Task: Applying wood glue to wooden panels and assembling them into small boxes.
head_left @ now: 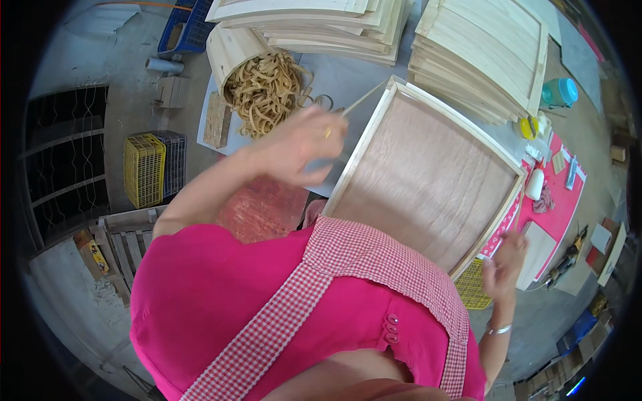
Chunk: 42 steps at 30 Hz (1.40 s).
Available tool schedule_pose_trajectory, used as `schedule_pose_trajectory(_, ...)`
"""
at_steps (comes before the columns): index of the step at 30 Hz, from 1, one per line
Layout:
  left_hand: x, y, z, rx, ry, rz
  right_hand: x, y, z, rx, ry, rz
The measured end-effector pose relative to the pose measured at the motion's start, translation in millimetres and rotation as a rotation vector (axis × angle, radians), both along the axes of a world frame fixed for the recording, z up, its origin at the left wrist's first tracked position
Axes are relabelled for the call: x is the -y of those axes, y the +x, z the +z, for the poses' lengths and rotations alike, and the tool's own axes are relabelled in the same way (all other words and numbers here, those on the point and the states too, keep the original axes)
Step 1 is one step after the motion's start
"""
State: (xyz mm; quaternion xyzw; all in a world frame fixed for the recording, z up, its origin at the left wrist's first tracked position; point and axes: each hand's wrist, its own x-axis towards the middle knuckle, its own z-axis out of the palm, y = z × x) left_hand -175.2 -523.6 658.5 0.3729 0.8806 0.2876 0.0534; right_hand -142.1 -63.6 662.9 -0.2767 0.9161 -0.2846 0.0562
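A shallow wooden tray (428,174) with a thin plywood base and pale raised edges lies at a slant in front of me. My left hand (304,144) is closed, slightly blurred, left of it. From its fingers a tan elastic band (364,99) runs taut to the tray's far left corner. My right hand (506,264) is beside the tray's near right edge, thumb and fingers curled inward. A thin tan strip seems to run from the right corner to those fingers; its end is hard to make out.
Tan bands (266,90) spill from a tipped wooden bucket (231,53) at far left. Stacked wooden panels (321,30) and another stack (478,50) stand behind the tray. Right are a pink-topped table (555,194) and a turquoise-lidded jar (560,92). Yellow crates (144,170) stand left.
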Motion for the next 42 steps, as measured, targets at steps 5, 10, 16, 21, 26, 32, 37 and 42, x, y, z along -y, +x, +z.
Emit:
schedule_pose_trajectory(5,-7.7,75.3,15.9,0.300,-0.094,0.037,13.2,50.4,28.4,0.280,0.116,0.057)
schedule_pose_trajectory(10,-8.3,84.7,9.2,0.294,-0.203,0.040,7.0,62.8,0.6,0.233,0.137,0.061)
schedule_pose_trajectory(16,-13.2,85.0,9.2,0.091,-0.237,0.076,16.3,72.1,0.0,0.089,0.184,0.033)
schedule_pose_trajectory(21,-8.0,105.7,-2.8,-0.005,-0.178,0.072,15.3,82.0,-2.9,0.007,0.154,0.068)
schedule_pose_trajectory(26,-5.8,124.8,-29.9,-0.276,-0.108,0.026,18.2,116.3,-20.4,-0.155,0.103,0.000)
schedule_pose_trajectory(32,-12.4,135.1,-48.9,-0.456,-0.066,0.134,25.4,134.8,-35.3,-0.315,0.087,-0.154)
schedule_pose_trajectory(37,-17.0,137.3,-49.9,-0.515,-0.080,0.247,32.3,134.5,-38.5,-0.387,0.064,-0.169)
schedule_pose_trajectory(42,-24.7,141.9,-57.5,-0.449,-0.022,0.373,34.5,126.6,-50.0,-0.405,-0.075,-0.204)
